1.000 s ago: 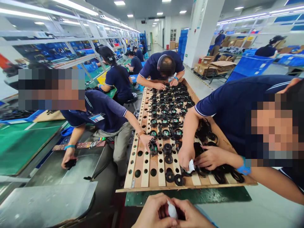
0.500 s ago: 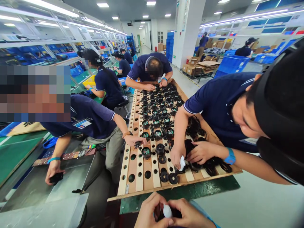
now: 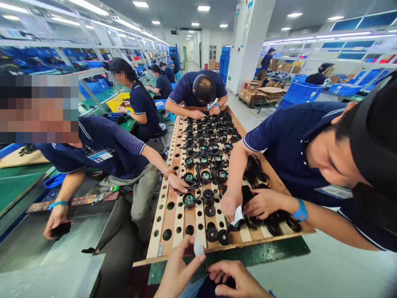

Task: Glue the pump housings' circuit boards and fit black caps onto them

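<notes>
My left hand [image 3: 181,265] is raised at the board's front edge, pinching a small white object [image 3: 199,248] between thumb and fingertips. Lower and to the right, my right hand [image 3: 235,279] has its fingers curled over something dark; what it holds, if anything, is hidden. Just beyond my hands lies a wooden board [image 3: 194,244] with rows of round holes. Black round housings [image 3: 189,200], several with green circuit boards inside, sit on it among black cables. Two black rings [image 3: 223,236] rest near its front edge.
At the right, a person [image 3: 297,145] works over the board with a white cloth [image 3: 237,216]. A person [image 3: 114,140] on the left touches a housing and holds a dark item. Another person [image 3: 198,89] leans over the far end. A metal-topped table [image 3: 71,231] stands at left.
My hands have parted; the left has moved up and left with the white object. The person at left has lowered a hand onto a housing. The view has shifted slightly.
</notes>
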`<state>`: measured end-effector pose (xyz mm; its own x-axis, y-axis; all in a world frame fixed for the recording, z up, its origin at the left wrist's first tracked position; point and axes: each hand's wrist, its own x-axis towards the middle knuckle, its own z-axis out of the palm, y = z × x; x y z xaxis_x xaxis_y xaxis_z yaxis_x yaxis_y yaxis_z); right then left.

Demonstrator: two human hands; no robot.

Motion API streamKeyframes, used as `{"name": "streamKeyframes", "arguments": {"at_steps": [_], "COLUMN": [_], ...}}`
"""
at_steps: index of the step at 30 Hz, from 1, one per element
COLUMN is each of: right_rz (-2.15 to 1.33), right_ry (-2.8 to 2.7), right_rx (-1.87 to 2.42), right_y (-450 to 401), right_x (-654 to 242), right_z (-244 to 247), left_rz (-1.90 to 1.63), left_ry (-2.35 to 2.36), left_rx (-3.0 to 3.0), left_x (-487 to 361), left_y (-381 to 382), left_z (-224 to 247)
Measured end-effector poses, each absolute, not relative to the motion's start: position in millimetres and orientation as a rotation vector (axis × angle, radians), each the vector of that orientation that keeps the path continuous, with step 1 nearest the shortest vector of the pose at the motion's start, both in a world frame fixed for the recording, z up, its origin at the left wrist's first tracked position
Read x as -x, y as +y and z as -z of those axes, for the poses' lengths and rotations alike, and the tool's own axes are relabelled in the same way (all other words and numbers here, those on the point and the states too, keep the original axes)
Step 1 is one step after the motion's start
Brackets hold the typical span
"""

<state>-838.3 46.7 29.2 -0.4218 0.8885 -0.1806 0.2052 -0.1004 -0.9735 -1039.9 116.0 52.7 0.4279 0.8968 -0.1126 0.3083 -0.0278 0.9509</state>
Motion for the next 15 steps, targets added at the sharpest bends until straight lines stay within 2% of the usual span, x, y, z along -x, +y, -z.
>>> {"name": "streamKeyframes", "arguments": {"at_steps": [9,15], "right_rz": [-0.892,-0.919], "right_ry": [-1.974,-1.987], "right_rx": [1.349,1.418], "right_y": [48.0,51.7], "right_x": [833.0,835.2], "right_z": [-13.0,-9.3], "left_rz": [-0.821,-0.727], "left_ry": [1.144,1.107], "left_rx": [-1.398,-1.387], "left_x": [1054.1,1061.4], "left_y": [155.2,152.5], "left_z": [-14.8,-8.9]}}
